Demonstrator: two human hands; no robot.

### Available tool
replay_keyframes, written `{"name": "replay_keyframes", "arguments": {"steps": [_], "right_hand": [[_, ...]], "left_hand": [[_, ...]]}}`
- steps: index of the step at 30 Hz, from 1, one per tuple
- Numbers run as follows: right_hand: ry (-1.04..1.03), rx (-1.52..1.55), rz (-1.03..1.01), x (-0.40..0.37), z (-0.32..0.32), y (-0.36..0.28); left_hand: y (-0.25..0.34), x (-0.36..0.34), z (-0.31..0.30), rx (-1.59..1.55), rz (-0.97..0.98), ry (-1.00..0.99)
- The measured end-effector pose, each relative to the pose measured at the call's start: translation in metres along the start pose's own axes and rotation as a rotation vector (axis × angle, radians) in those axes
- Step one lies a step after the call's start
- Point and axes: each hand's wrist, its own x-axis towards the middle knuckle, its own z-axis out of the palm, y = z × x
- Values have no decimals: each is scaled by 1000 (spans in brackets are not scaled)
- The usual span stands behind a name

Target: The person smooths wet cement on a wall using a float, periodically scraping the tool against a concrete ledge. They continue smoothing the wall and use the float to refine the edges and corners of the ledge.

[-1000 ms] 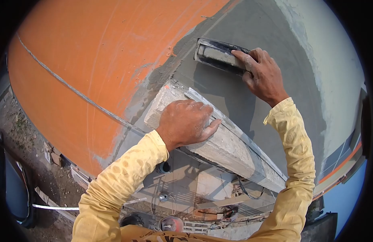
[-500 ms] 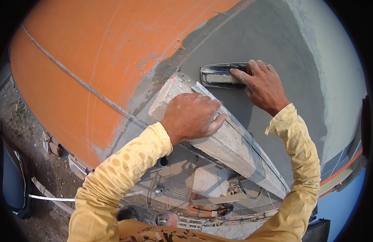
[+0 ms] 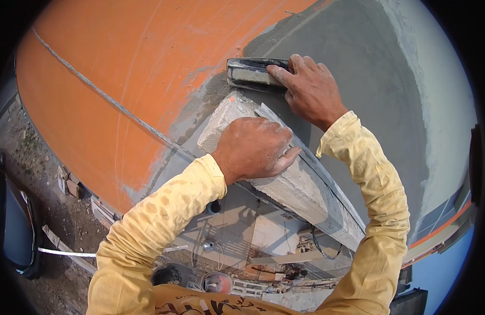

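My right hand is closed around a plastering float with a dark top and a pale, mortar-smeared edge. The float lies against a wall of smooth grey plaster, its left end at the border with the orange paint. Lower and to the left, my left hand is curled over the edge of a rough concrete ledge. A long straight metal strip runs along the ledge, just right of that hand. The underside of my left fingers is hidden.
An orange wall fills the left, crossed by a grey rope. Far below lie the ground, a dark vehicle, a bucket with something red in it, and a black cable. Paler wall borders the plaster on the right.
My right hand has moved the float left and slightly up across the plaster, toward the orange border. My left hand stays on the ledge.
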Motion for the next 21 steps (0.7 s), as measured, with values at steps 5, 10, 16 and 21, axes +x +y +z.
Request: {"name": "replay_keyframes", "arguments": {"steps": [5,10,16,21], "right_hand": [[-22,-62,-15,-51,-19,30],[-51,-164,203,-145,-70,64],[146,116,776,-290,-102,-1],[148,188,1168,-371,-76,-101]], "left_hand": [[1,-1,2,32,7,2],[0,-1,4,33,51,89],[5,2,8,-1,16,87],[20,9,6,95,-113,-9]]}}
